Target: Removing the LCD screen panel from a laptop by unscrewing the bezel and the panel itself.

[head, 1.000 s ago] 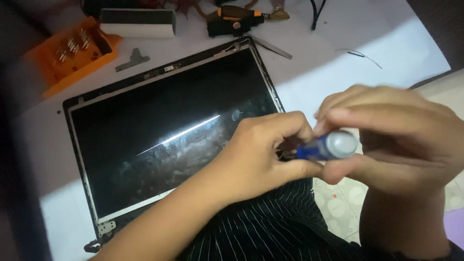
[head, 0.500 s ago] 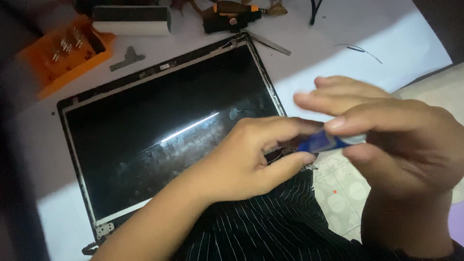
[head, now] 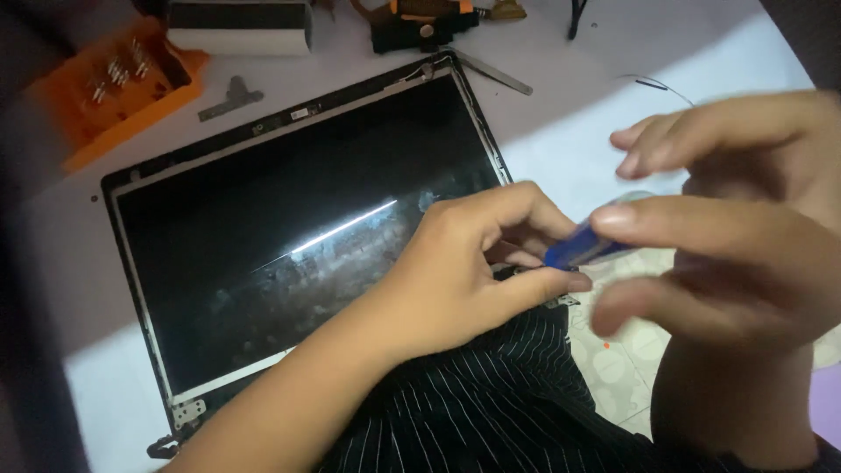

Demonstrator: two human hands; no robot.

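A bare laptop screen panel [head: 263, 228] lies flat on a white table, its dark glass facing up. My left hand [head: 473, 263] rests over the panel's lower right corner, fingers curled and pinched near the tip of a blue-handled screwdriver [head: 583, 250]. My right hand [head: 736, 236] holds the screwdriver's handle between thumb and fingers, with the other fingers spread and blurred. The screwdriver's tip is hidden behind my left fingers. A black striped cloth [head: 491, 403] covers my lap below the hands.
An orange tray of screwdriver bits [head: 114, 88] sits at the far left. A white and black box [head: 241, 22], a metal hinge bracket [head: 229, 96], a black and orange part [head: 420, 26], a thin metal strip [head: 495, 74] and a thin wire [head: 653, 83] lie behind the panel.
My right hand has turned on the screwdriver handle, its fingers spreading out. My left hand stays pinched at the panel's corner. The view has shifted a little.
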